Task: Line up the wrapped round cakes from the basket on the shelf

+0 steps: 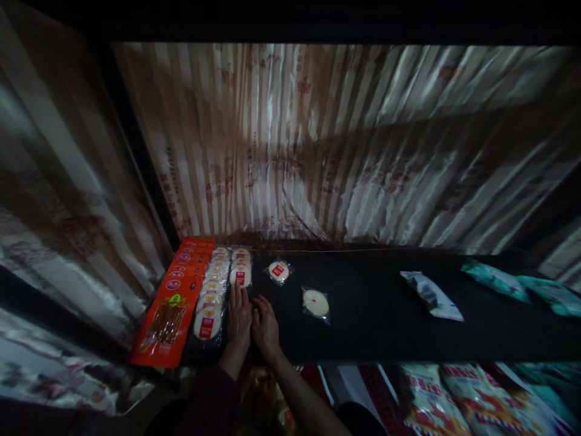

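My left hand (pixel 239 316) lies stretched out flat, fingertips at the front cracker packet (pixel 240 277) of a short overlapping row. Beside it my right hand (pixel 265 327) rests on the black shelf (pixel 363 336), fingers loosely bent and nothing visible in them. To the left runs a longer row of round white crackers (pixel 207 324) in clear wrappers with red labels. Orange snack packets (pixel 166 321) overlap at the shelf's left end. Right of my hands lie two loose wrapped crackers, one label up (pixel 278 271) and one showing a plain face (pixel 315 303).
Farther right on the shelf lie a white and dark packet (pixel 433 297) and green packets (pixel 494 280). Below the front edge are more snack bags (pixel 431 396). Shiny pleated sheeting (pixel 295 145) covers the back, and a dark upright post (pixel 136 145) stands at left.
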Action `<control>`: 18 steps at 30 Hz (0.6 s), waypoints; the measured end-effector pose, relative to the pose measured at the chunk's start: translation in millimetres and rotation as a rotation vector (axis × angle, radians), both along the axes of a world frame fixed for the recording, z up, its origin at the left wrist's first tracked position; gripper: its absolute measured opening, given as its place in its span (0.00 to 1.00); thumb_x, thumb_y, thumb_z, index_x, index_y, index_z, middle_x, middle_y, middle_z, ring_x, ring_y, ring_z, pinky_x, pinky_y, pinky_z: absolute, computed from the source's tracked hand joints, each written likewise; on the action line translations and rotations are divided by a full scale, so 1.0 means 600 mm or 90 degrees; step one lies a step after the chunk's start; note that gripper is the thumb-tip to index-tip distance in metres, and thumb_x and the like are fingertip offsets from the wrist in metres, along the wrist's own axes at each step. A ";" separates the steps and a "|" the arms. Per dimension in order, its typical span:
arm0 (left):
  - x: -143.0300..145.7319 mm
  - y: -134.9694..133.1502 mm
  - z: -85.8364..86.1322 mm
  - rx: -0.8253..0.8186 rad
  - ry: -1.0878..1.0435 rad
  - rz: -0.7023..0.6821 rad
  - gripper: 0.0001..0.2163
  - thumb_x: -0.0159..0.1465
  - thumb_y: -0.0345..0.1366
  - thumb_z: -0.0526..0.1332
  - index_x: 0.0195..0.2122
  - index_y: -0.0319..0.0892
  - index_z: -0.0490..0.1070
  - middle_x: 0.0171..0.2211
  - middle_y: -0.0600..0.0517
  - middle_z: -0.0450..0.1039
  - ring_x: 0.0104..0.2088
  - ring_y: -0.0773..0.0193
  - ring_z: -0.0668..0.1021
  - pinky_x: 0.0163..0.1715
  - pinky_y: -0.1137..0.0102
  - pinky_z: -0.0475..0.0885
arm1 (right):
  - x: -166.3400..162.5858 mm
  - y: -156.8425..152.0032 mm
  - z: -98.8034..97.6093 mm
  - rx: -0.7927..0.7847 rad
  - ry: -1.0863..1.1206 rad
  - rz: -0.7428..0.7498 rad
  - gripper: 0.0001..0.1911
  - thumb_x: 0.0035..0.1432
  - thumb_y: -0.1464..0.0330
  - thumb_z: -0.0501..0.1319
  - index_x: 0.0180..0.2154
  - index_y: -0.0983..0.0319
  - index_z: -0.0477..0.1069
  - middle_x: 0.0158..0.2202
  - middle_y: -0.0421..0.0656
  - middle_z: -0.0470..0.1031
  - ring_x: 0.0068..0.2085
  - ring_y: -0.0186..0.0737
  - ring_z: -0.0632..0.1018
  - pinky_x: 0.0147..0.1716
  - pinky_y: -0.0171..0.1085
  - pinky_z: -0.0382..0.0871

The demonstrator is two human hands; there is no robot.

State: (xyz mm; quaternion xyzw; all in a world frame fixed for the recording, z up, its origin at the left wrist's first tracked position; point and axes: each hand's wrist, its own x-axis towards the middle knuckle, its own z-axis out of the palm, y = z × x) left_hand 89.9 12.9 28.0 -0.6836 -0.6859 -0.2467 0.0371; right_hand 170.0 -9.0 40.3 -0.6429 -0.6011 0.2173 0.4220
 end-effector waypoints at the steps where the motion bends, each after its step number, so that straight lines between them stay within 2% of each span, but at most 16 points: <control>1: -0.001 -0.003 0.001 0.010 -0.005 -0.010 0.23 0.60 0.22 0.45 0.57 0.32 0.63 0.62 0.37 0.57 0.64 0.54 0.56 0.59 0.57 0.61 | 0.001 -0.010 0.000 0.006 0.014 0.006 0.20 0.57 0.71 0.49 0.46 0.65 0.74 0.52 0.52 0.73 0.54 0.43 0.72 0.54 0.42 0.67; 6: 0.002 -0.046 -0.001 -0.019 -0.045 -0.071 0.23 0.59 0.20 0.46 0.54 0.36 0.66 0.63 0.41 0.57 0.64 0.56 0.58 0.60 0.57 0.63 | 0.023 -0.066 0.002 0.068 0.065 0.085 0.18 0.57 0.71 0.50 0.44 0.62 0.74 0.47 0.49 0.76 0.49 0.40 0.75 0.51 0.41 0.69; 11: 0.003 -0.140 -0.039 -0.036 -0.115 -0.107 0.23 0.61 0.22 0.46 0.55 0.41 0.65 0.61 0.46 0.62 0.62 0.59 0.62 0.60 0.57 0.64 | 0.034 -0.151 -0.001 0.100 0.066 0.151 0.19 0.53 0.76 0.51 0.43 0.60 0.75 0.43 0.47 0.77 0.46 0.41 0.76 0.49 0.42 0.69; 13: 0.000 -0.190 -0.058 -0.022 -0.137 -0.138 0.22 0.62 0.23 0.46 0.57 0.39 0.62 0.61 0.45 0.62 0.63 0.60 0.61 0.60 0.59 0.63 | 0.034 -0.193 -0.015 0.103 0.053 0.160 0.20 0.53 0.76 0.50 0.43 0.60 0.75 0.42 0.47 0.77 0.44 0.42 0.76 0.48 0.42 0.70; 15: -0.003 -0.242 -0.077 -0.013 -0.154 -0.163 0.23 0.63 0.25 0.47 0.60 0.40 0.58 0.64 0.45 0.56 0.65 0.60 0.55 0.61 0.58 0.61 | 0.033 -0.236 -0.039 0.082 0.030 0.179 0.21 0.52 0.77 0.50 0.44 0.60 0.74 0.42 0.48 0.77 0.44 0.42 0.76 0.48 0.43 0.70; 18: -0.012 -0.312 -0.106 -0.062 -0.185 -0.164 0.24 0.63 0.26 0.48 0.61 0.44 0.58 0.65 0.46 0.52 0.66 0.60 0.51 0.63 0.57 0.57 | 0.034 -0.292 -0.086 0.013 -0.019 0.212 0.25 0.48 0.78 0.51 0.47 0.60 0.74 0.44 0.49 0.77 0.47 0.45 0.75 0.51 0.45 0.68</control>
